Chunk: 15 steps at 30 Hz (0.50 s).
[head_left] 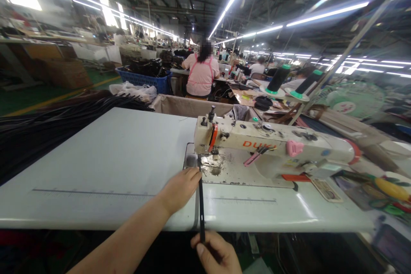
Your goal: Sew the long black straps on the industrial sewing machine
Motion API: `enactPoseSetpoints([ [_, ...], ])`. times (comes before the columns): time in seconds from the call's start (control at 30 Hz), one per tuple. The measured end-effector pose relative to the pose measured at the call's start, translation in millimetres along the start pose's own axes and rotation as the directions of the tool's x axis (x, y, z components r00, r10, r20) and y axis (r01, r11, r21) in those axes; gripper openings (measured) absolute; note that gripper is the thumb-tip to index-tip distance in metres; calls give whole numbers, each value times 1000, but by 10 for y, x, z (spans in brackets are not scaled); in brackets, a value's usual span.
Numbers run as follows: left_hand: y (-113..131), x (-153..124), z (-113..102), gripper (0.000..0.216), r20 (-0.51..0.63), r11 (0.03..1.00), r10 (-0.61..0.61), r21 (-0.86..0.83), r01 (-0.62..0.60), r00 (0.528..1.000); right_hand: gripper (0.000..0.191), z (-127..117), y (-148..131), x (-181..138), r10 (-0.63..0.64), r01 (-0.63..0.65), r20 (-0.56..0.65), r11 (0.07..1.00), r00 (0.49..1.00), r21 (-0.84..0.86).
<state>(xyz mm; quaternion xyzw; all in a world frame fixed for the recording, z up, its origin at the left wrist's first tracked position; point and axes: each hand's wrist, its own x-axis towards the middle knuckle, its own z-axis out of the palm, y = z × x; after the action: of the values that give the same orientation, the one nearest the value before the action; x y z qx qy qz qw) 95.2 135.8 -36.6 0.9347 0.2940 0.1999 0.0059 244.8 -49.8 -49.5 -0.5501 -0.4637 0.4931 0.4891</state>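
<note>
A narrow black strap [201, 205] runs from under the needle area of a white sewing machine [237, 137] straight toward me, past the table's front edge. My left hand [182, 188] lies just in front of the presser foot, its fingers together and pressed on the strap's left side. Below the table edge, my right hand [220, 251] pinches the strap's near part between thumb and fingers. The strap is taut between both hands. Part of it under the left fingertips is hidden.
The pale sewing table [105, 158] carries a printed ruler scale. Many black strips [64, 124] hang over its left side. Pink thread snips [255, 157] rest against the machine. Behind are two thread cones [279, 79], a blue basket [144, 79] and a seated person [202, 72].
</note>
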Motion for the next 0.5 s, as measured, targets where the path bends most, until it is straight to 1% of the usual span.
enactPoseSetpoints([
  [0.07,9,4,-11,20,4,1000,-7,-5,7,1000,62,11,-47,24,83,-82,-8,994,996,78],
  [0.13,17,7,-25,21,5,1000,-14,-8,14,1000,66,22,-84,34,179,-178,12,967,984,180],
  [0.17,21,8,-32,21,2,1000,-17,-10,17,1000,67,26,-99,34,202,-202,24,955,979,216],
  [0.23,24,8,-42,20,-5,1000,-19,-13,19,1000,64,29,-123,24,201,-206,48,949,978,239],
  [0.33,23,7,-45,19,-9,1000,-19,-17,19,1000,59,23,-148,-5,175,-190,87,958,981,217],
  [0.5,27,11,-60,20,-39,999,-30,-26,29,999,59,8,-141,-52,194,-213,112,957,974,194],
])
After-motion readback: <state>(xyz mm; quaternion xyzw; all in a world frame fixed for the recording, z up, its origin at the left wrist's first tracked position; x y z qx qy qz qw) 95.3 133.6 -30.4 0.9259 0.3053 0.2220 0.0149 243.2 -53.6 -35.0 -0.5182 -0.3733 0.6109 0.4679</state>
